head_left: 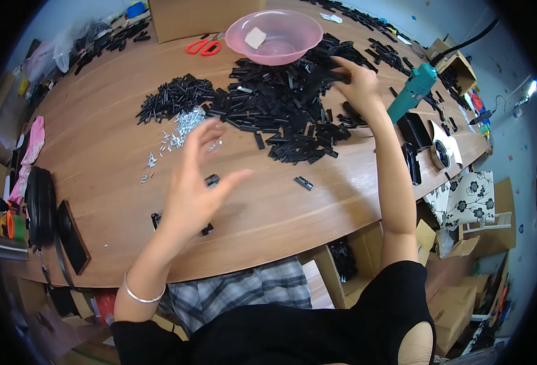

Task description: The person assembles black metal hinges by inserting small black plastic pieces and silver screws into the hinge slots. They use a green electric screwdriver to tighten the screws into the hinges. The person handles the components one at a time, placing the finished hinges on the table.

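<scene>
My left hand (190, 182) hovers over the near left of the table, fingers spread and nothing in its grasp. Small black plastic parts lie around it: one part (212, 180) shows beside the thumb, others are partly hidden by the wrist. My right hand (361, 88) reaches to the right side of a large heap of black plastic pieces (286, 103). Its thumb and fingers are apart, with dark pieces behind them. Left of the heap lie a pile of thin black pins (174, 98) and a pile of small silver screws (188, 121). One lone black piece (303, 183) rests nearer to me.
A pink bowl (274, 53) holding a whitish block stands behind the heap, beside red-handled scissors (204, 47). A teal electric screwdriver (415, 91) hangs on a cable to the right. Black trays (413, 131) and a tape roll (442, 155) sit below it. A phone (73, 237) and black case (39, 207) lie left.
</scene>
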Action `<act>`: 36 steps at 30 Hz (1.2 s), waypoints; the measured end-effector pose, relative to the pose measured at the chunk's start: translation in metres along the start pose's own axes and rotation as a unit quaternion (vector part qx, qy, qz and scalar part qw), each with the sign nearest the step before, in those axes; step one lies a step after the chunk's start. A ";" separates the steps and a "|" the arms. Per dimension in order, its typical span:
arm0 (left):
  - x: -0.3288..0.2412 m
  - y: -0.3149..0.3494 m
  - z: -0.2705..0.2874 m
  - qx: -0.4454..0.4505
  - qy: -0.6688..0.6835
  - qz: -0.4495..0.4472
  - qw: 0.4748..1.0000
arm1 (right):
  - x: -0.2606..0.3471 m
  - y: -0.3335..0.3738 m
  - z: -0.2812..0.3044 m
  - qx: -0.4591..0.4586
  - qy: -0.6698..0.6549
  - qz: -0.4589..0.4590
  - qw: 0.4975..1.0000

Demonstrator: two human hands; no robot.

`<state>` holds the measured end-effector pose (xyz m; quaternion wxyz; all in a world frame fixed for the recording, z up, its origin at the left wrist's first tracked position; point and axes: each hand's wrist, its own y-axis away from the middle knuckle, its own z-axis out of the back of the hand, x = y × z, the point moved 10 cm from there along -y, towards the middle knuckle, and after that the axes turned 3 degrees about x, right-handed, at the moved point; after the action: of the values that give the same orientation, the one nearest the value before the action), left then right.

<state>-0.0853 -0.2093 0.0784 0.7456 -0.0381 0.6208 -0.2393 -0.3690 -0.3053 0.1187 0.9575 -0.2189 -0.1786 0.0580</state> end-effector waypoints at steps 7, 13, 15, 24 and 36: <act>0.058 0.023 -0.077 0.144 0.448 0.324 0.821 | 0.085 0.046 -0.042 0.199 -0.370 0.001 0.908; 0.071 0.038 -0.069 0.097 0.408 0.370 0.829 | -0.026 0.066 -0.026 0.092 0.069 -0.180 0.977; 0.066 0.039 -0.074 0.105 0.398 0.357 0.838 | -0.033 0.069 -0.029 0.092 0.107 -0.137 0.980; 0.057 0.041 -0.082 0.134 0.349 0.323 0.869 | -0.013 0.070 -0.029 0.099 -0.168 -0.183 0.964; 0.070 0.027 -0.051 0.001 0.297 0.230 0.927 | 0.094 0.083 -0.048 0.074 -0.508 -0.010 0.858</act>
<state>-0.1177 -0.2017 -0.0059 0.5619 0.1791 0.8051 -0.0624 -0.2663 -0.2318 0.0716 0.7479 -0.0853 -0.6374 0.1642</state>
